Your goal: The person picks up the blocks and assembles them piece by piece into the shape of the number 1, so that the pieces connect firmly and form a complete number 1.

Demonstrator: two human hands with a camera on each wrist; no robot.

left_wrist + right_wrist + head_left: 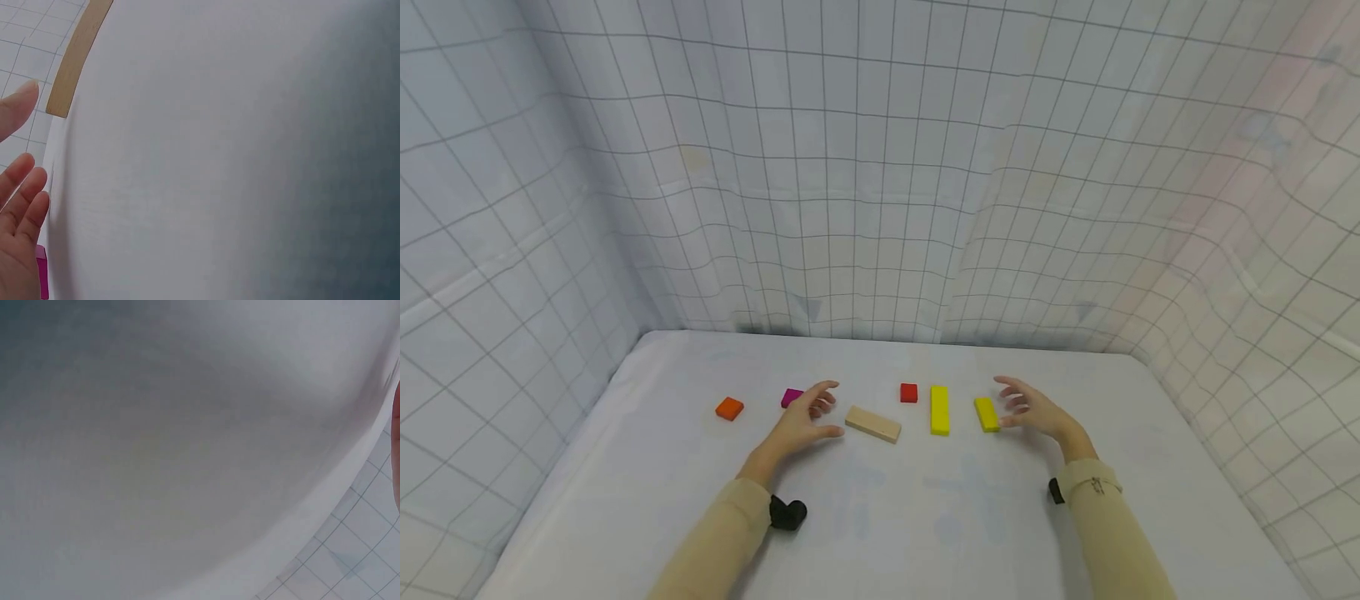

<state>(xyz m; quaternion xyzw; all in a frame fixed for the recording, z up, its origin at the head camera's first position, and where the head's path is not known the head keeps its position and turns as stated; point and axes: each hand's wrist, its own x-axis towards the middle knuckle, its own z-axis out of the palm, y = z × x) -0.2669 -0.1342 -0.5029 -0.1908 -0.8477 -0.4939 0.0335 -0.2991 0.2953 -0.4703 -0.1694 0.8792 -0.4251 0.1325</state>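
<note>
"Around your table, what stands?"

"Rippled white cloth [865, 150], printed with a dark grid, on three sides of you. Your table [925, 533] is smooth and white."

"And the hands?"

"Two, in two cream sleeves [711, 542]. Your left hand [797, 427] is released, thumb and fingers apart, beside a block at either side. Your right hand [1037, 412] is released too, its thumb at a yellow block; whether they touch, you can't tell."

"Count the blocks."

"Six, all straight-edged. One plain wooden block [872, 424], grained and oblong, lies aslant near your left thumb. Two are yellow: a long yellow block [939, 410] and a short yellow block [987, 414]. Then one orange block [729, 408], one magenta block [791, 397] and one small red block [909, 392]."

"What do your wrist views add?"

"Your left one shows separated fingertips and the magenta side that your hand partly covers from the head view. Your right one catches just a finger's sliver."
</note>
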